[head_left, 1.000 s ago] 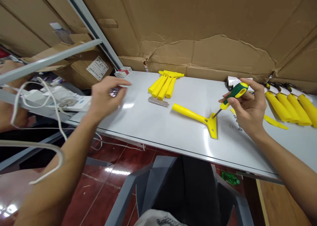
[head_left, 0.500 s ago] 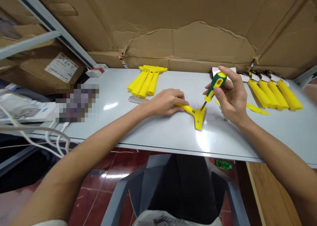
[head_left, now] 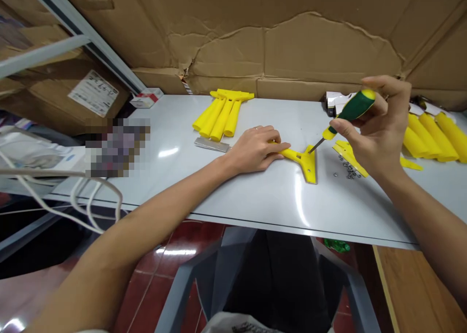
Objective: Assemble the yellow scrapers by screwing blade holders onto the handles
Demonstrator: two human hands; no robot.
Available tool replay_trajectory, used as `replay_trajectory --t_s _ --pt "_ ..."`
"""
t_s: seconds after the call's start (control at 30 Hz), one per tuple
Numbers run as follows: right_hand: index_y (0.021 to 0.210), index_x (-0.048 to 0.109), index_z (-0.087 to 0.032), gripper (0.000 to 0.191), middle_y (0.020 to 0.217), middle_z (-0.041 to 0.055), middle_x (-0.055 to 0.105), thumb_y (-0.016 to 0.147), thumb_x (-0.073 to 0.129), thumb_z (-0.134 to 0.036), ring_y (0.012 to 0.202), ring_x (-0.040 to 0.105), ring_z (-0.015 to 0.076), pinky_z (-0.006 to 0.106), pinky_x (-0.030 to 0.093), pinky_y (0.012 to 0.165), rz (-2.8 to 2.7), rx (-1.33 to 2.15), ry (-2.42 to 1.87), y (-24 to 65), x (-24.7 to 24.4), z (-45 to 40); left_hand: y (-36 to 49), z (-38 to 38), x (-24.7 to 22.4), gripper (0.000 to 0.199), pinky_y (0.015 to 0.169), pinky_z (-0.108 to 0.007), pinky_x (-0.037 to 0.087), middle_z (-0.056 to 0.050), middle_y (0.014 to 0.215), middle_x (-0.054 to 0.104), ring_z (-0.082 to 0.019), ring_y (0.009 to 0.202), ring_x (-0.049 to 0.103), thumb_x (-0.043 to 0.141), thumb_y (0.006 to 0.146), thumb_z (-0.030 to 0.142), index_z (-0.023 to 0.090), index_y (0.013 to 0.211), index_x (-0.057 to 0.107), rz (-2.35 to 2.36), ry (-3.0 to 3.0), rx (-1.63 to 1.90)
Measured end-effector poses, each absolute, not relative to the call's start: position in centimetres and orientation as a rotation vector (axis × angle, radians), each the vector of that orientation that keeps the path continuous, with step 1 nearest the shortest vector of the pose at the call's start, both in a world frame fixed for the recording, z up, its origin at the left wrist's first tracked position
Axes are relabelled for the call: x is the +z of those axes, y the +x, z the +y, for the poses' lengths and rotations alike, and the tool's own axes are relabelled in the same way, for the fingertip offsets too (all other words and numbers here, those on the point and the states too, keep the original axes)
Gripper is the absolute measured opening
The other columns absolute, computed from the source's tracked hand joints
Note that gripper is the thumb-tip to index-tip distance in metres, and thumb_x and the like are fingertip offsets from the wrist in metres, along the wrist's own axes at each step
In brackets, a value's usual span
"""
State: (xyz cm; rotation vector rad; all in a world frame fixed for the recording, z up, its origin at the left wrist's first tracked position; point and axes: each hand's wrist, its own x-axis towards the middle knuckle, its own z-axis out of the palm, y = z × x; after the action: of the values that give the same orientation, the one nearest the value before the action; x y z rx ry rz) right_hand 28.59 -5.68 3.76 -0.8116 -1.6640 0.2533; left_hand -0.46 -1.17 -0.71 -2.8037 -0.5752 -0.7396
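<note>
My left hand (head_left: 260, 149) is closed around the handle of a yellow scraper (head_left: 309, 166) and holds it flat on the white table, its wide head pointing right. Pinched in my right hand (head_left: 383, 128) is a green and yellow screwdriver (head_left: 353, 111). Its shaft slants down to the left, and the tip meets the upper part of the scraper's head. A small screw shows in the lower part of that head. Beside my right hand lie a loose yellow plate (head_left: 348, 157) and a pile of small screws (head_left: 350, 171).
Several yellow scraper handles (head_left: 219, 121) lie at the back, with a flat metal piece (head_left: 211, 144) before them. More yellow scrapers (head_left: 436, 136) lie at the right. White cables (head_left: 87, 201) hang at the left. Cardboard (head_left: 233, 55) stands behind the table (head_left: 248, 201).
The view has shifted a little. My right hand has tilted the screwdriver further over to the right, its tip still at the scraper's head. My left hand keeps its grip.
</note>
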Motion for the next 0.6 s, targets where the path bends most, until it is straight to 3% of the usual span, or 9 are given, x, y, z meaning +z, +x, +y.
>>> replay_trajectory --t_s 0.23,0.4,0.5,0.6 --pt "0.131 0.069 -0.045 0.059 0.115 0.0038 0.065 0.078 0.095 -0.054 0.073 0.063 0.0205 0.04 0.061 0.056 -1.611 0.015 -0.875 28.31 3.0 -5.62 -0.24 -1.89 -0.19 0.027 0.071 -0.035 0.045 -0.007 0.103 0.076 -0.022 0.095 0.068 0.06 0.109 0.039 0.025 0.126 0.077 -0.625 -2.754 -0.684" --pt "0.157 0.048 -0.056 0.069 0.127 0.0045 0.064 0.097 0.079 -0.045 0.108 0.074 0.0267 0.048 0.073 0.086 -1.75 0.336 -0.797 28.49 2.97 -5.58 -0.47 -1.3 -0.38 0.027 0.076 -0.036 0.047 -0.007 0.103 0.075 -0.023 0.096 0.068 0.061 0.109 0.038 0.025 0.128 0.076 -0.588 -2.803 -0.715" --pt "0.159 0.046 -0.056 0.08 0.119 0.0023 0.067 0.093 0.085 -0.034 0.102 0.077 0.0233 0.044 0.075 0.087 -1.807 0.332 -0.756 28.4 3.27 -5.8 -0.41 -1.18 -0.52 0.027 0.077 -0.036 0.047 -0.007 0.104 0.074 -0.023 0.097 0.067 0.059 0.11 0.036 0.025 0.127 0.076 -0.592 -2.816 -0.718" --pt "0.156 0.049 -0.059 0.084 0.154 -0.0006 0.054 0.088 0.089 -0.031 0.095 0.078 0.0196 0.043 0.075 0.086 -1.725 0.259 -0.729 28.3 3.47 -6.01 -0.23 -1.27 -0.57 0.028 0.078 -0.037 0.047 -0.009 0.105 0.073 -0.023 0.097 0.066 0.057 0.11 0.035 0.025 0.128 0.075 -0.579 -2.822 -0.711"
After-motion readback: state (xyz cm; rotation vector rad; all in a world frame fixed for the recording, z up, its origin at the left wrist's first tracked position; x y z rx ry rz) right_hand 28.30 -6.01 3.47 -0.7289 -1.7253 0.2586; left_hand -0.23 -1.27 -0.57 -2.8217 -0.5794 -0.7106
